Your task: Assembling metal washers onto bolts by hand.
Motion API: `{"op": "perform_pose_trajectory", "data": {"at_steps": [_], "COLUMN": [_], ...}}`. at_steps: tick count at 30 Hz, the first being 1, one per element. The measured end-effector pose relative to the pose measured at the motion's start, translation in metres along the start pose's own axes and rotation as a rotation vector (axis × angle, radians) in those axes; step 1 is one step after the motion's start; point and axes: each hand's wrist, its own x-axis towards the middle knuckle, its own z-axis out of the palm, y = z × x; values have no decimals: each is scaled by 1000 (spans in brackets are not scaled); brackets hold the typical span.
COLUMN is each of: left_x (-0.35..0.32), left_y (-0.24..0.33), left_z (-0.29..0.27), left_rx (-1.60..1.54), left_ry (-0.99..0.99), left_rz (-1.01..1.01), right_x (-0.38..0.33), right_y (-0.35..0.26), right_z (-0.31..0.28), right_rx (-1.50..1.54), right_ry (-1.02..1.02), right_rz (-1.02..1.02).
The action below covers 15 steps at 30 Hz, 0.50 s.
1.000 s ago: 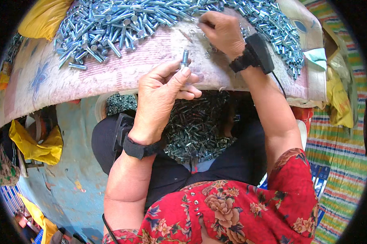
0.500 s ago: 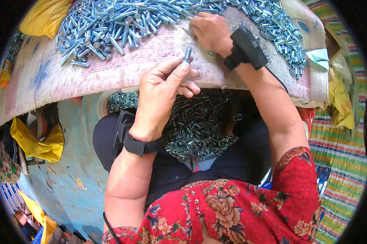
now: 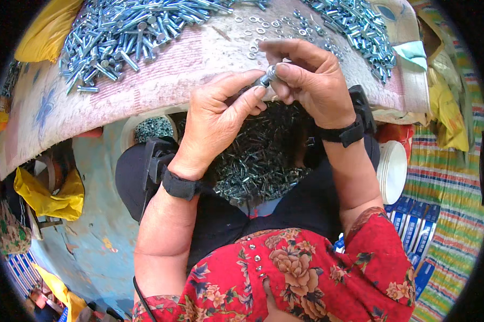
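Observation:
Between the thumb and fingers of my left hand [image 3: 217, 110] is a short silver bolt [image 3: 265, 81], tilted with its free end toward the right. My right hand [image 3: 317, 80] meets it there, thumb and fingers pinched on a small ring that looks like a washer [image 3: 271, 71], at the bolt's end. Whether the ring is fully around the shank is hard to see behind the fingers. Both hands are just above the near edge of the cloth-covered table [image 3: 161, 86]. Loose washers [image 3: 259, 30] lie scattered beyond my right hand.
A large pile of bolts [image 3: 140, 27] covers the table's far left; metal sleeves [image 3: 360, 40] are heaped at right. Below the table edge, a tub of nuts [image 3: 154, 129] stands left of a dark heap of metal parts [image 3: 258, 166] between my legs. A white bucket [image 3: 392, 173] sits at right.
My right hand has come back from the far part of the table to the bolt, bringing a small ring. My left hand still holds the bolt, now tilted rather than upright.

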Motion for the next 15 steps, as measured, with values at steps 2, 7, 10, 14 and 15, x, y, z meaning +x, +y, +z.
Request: {"op": "perform_pose_trajectory", "data": {"at_steps": [2,7,10,14,15], "left_x": [2,2,-2,-4,-3], "left_y": [-1,-5,1,-6,-5], "left_z": [3,11,17,17,17], "left_rx": [58,-67,-163,-210,-208], "left_ry": [-27,-111,-115,-74,-77], "left_rz": [56,42,-83,-155,-152], "right_x": [-8,-23,-28,-27,-24], "right_y": [2,8,18,21,18], "right_z": [2,0,2,-2,-7], "right_rx": [72,-133,-312,-480,-615], "right_ry": [27,133,209,200,152], "right_rz": [-23,-166,-290,-330,-326]}}
